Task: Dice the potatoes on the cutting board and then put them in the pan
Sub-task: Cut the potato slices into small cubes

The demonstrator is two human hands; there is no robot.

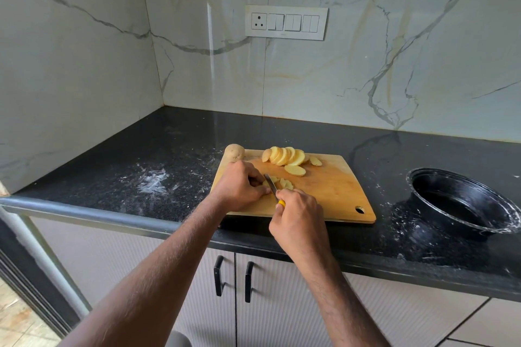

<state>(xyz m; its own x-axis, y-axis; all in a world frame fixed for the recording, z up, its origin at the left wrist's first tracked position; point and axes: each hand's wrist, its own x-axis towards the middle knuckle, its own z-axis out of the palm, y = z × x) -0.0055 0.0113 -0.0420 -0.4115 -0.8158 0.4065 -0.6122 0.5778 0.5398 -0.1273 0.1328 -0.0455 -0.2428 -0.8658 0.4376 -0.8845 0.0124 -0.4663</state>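
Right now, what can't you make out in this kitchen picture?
- Potato piece being cut, head view: mostly hidden under the left hand.
- Knife handle: covered by the right hand fingers.
- Pan: the frame's right edge clips its rim.
- Switch panel markings: too small.

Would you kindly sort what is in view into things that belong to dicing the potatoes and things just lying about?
Belongs to the job:
cutting board
potato slices
whole potato
knife, gripped by the right hand
potato piece beside the left hand
pan

Just there:
switch panel
white smears on the counter
cupboard handles
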